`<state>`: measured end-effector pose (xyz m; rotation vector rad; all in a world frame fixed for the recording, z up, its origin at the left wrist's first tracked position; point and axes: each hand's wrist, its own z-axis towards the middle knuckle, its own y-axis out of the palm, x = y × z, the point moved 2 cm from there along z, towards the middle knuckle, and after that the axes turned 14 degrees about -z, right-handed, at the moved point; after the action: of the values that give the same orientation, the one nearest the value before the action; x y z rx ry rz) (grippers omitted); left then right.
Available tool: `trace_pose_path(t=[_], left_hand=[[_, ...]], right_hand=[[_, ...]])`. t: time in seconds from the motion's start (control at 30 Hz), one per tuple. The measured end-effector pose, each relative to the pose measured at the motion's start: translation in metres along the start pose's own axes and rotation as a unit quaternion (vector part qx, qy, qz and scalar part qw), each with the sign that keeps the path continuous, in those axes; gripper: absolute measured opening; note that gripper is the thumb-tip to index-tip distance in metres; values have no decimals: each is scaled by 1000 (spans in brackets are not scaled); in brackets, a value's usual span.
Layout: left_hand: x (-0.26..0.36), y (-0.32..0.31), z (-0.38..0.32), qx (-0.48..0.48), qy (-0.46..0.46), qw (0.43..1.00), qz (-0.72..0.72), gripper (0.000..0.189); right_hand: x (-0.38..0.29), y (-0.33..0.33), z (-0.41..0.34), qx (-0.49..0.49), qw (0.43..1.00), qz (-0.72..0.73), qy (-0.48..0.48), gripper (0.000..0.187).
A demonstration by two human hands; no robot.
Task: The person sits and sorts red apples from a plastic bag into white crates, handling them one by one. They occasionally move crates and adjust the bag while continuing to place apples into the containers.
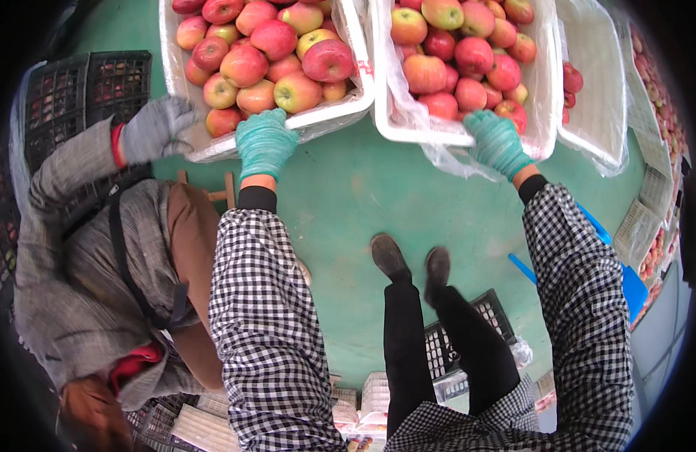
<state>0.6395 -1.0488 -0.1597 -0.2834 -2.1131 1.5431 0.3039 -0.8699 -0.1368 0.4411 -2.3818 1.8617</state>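
My left hand (266,144), in a green knitted glove, grips the near rim of a white foam crate (325,116) lined with clear plastic and heaped with red and yellow-green apples (273,39). To the right, my right hand (496,141), gloved alike, is closed over the near rim of a second lined foam crate (404,133), also filled with apples (474,55). Loose plastic film (455,164) hangs from this crate between its rim and the floor. The fingertips of both hands are partly hidden by the gloves' backs and the rims.
A co-worker in a grey jacket (88,271) sits at the left, a grey-gloved hand (156,127) beside the left crate. Black plastic crates (88,85) stand behind. At right are another foam crate (599,85) and a blue plastic object (633,291). A black crate (489,311) lies behind my feet.
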Motion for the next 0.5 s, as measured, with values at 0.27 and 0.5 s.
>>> trace_pose_path(t=[0.27, 0.5], left_hand=[[8, 73, -130, 6, 14, 999, -39, 20], [49, 157, -216, 19, 0, 987, -162, 18]], right_hand=[[5, 5, 14, 111, 993, 13, -24, 36], [-126, 2, -63, 183, 969, 63, 153, 66]])
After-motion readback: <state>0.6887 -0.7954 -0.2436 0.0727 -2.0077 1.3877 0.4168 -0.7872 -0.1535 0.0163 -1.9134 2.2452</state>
